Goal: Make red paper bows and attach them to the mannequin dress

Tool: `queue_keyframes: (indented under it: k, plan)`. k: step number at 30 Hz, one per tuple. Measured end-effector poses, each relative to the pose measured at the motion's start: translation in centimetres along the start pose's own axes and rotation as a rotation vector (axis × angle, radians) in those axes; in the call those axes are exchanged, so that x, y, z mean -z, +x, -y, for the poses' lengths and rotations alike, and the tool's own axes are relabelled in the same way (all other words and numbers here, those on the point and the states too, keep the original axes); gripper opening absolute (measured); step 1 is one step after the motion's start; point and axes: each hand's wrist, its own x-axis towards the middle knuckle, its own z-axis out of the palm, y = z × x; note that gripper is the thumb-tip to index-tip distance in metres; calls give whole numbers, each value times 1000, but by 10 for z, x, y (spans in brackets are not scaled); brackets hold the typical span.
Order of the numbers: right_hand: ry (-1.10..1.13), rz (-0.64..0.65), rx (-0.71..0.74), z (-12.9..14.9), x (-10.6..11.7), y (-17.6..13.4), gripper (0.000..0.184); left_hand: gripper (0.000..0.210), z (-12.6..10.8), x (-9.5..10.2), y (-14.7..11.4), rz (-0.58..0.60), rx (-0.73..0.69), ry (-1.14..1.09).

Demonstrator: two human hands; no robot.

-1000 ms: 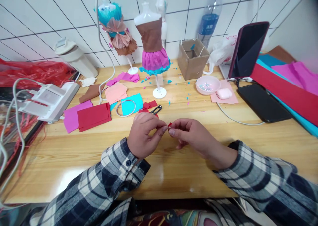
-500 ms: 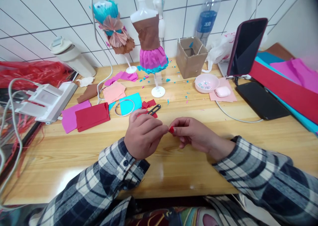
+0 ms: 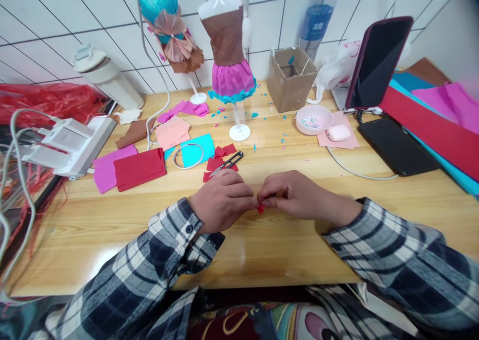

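Between the fingertips of both hands is a small crumpled piece of red paper (image 3: 261, 209), low over the table. My left hand (image 3: 223, 200) is closed, its fingertips pinched at the left side of the piece. From the right, my right hand (image 3: 294, 195) pinches the same piece between thumb and forefinger. Just beyond the left hand lie small black thread snips (image 3: 227, 163) on cut red paper squares (image 3: 213, 164). A mannequin (image 3: 227, 36) in a brown top and purple skirt with blue trim stands farther back.
A silver ring (image 3: 202, 155) lies over blue paper, left of the snips. Red paper (image 3: 139, 169) is stacked farther left. A pink bowl of beads (image 3: 314, 120), a cardboard box (image 3: 279, 88) and a propped phone (image 3: 379, 63) stand at the right rear.
The hands have shifted slightly, and the red piece now shows below the right fingertips. More of the thread snips and red squares is uncovered. The whole view has tilted a little.
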Motion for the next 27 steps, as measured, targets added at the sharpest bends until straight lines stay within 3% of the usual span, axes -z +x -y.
queue_keyframes:
  k: [5,12,16,19,23,27]
  plan:
    - [-301,-96,34,5,-3,-5,12,22,-1,-3,3,24,30,-91]
    - [-766,-110,186,20,-6,-7,18,23,-6,-3,9,96,189,-125]
    - [-906,-130,246,25,-9,-8,18,24,-9,-3,12,74,255,-118]
    - [-966,-169,282,28,-10,-9,19,21,-12,-5,14,4,390,-186]
    - [-825,-333,327,32,-9,-10,19,18,-13,-8,13,-151,737,-573]
    - [-329,-506,119,30,-9,-7,45,20,-14,-7,10,-241,942,-1098]
